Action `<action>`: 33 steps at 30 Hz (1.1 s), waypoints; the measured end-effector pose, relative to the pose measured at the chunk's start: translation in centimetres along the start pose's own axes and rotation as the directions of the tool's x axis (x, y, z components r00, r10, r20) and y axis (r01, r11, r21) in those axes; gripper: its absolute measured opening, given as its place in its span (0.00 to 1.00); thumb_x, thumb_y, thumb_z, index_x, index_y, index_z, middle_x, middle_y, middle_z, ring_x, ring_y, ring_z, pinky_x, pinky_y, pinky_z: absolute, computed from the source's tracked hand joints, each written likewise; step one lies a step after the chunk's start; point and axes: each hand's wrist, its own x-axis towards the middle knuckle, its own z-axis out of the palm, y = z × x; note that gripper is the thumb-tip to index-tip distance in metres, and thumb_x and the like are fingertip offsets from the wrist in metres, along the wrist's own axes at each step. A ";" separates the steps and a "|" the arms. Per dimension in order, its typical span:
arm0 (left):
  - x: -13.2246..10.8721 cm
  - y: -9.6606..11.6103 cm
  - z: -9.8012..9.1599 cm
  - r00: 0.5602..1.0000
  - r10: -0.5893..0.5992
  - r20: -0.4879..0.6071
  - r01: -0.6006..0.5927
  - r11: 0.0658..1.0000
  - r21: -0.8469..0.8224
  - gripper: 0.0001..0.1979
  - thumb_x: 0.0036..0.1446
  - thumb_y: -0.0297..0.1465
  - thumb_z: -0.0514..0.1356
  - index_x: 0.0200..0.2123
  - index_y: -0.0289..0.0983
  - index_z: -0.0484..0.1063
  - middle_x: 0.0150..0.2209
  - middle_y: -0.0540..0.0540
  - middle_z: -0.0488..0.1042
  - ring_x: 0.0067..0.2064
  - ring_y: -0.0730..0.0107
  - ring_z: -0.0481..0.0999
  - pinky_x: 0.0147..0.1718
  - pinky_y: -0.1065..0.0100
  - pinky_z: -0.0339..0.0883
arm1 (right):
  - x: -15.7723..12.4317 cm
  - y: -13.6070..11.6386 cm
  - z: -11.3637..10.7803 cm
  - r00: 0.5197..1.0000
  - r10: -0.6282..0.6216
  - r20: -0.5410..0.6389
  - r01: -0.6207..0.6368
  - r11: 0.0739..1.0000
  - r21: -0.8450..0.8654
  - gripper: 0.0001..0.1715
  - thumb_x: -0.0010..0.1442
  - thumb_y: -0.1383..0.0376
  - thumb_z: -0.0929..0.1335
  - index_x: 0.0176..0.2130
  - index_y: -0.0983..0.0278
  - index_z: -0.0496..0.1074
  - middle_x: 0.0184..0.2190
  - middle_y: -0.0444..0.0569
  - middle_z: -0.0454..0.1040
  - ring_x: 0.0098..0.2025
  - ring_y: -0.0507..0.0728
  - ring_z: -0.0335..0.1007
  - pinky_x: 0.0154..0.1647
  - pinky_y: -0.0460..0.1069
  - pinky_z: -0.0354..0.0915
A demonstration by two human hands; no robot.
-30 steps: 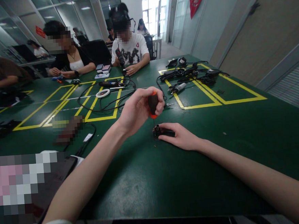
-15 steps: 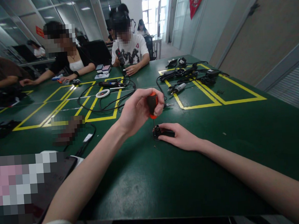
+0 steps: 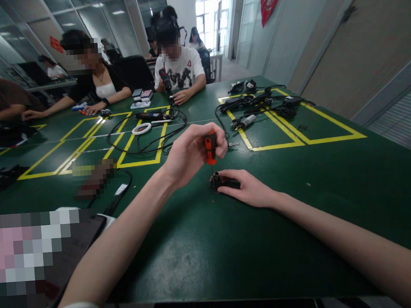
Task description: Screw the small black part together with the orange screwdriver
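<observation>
My left hand [image 3: 193, 150] is closed around the handle of a red-and-black screwdriver [image 3: 211, 149], held upright with its shaft pointing down. The shaft reaches a small black part [image 3: 216, 182] on the green table; whether its tip sits in a screw is too small to tell. With thumb and fingers my right hand [image 3: 248, 186] grips this black part from the right, against the tabletop. A short round stub stands up from the part beside the shaft, and its right end is covered by my fingers.
Black cables and plugs [image 3: 258, 101] lie at the back right within yellow tape lines. A looped cable and a white ring [image 3: 141, 129] are beyond my left hand. A pixelated brown object [image 3: 96, 180] lies left. Across the table a person [image 3: 180, 66] holds a power tool.
The screwdriver handle has turned in my left hand, and the fingers have shifted slightly around it. My right hand and the black part have stayed in place.
</observation>
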 end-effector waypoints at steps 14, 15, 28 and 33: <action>0.1 0.0 0.2 0.999 -0.046 -0.020 0.046 0.999 -0.014 0.21 0.62 0.47 0.58 0.27 0.35 0.71 0.24 0.48 0.68 0.27 0.71 0.69 0.31 0.68 0.66 | 0.0 0.0 0.0 1.000 -0.011 -0.013 0.010 1.000 -0.003 0.17 0.65 0.61 0.72 0.52 0.63 0.77 0.50 0.55 0.83 0.49 0.62 0.81 0.56 0.60 0.76; 0.1 0.0 0.1 0.999 -0.038 -0.015 0.038 0.999 -0.016 0.20 0.61 0.46 0.59 0.27 0.35 0.70 0.25 0.47 0.69 0.29 0.70 0.71 0.32 0.68 0.67 | 0.0 -0.1 0.0 1.000 -0.009 -0.010 0.009 1.000 -0.003 0.17 0.65 0.61 0.71 0.52 0.63 0.78 0.51 0.55 0.83 0.50 0.62 0.81 0.56 0.61 0.76; 0.1 0.0 -0.1 0.999 -0.049 0.002 0.049 0.999 -0.009 0.18 0.60 0.44 0.58 0.29 0.35 0.71 0.24 0.48 0.70 0.27 0.72 0.71 0.31 0.69 0.66 | 0.1 -0.1 0.0 1.000 -0.013 -0.015 0.013 1.000 -0.014 0.15 0.65 0.62 0.71 0.50 0.64 0.77 0.48 0.54 0.84 0.48 0.62 0.81 0.54 0.60 0.77; 0.0 -0.2 0.1 1.000 -0.022 -0.014 0.021 0.999 -0.025 0.14 0.56 0.41 0.64 0.32 0.37 0.67 0.27 0.50 0.73 0.26 0.73 0.72 0.29 0.70 0.64 | 0.1 -0.1 0.0 1.000 -0.015 -0.013 0.015 1.000 -0.004 0.16 0.65 0.62 0.72 0.52 0.63 0.77 0.49 0.55 0.84 0.49 0.62 0.81 0.56 0.61 0.76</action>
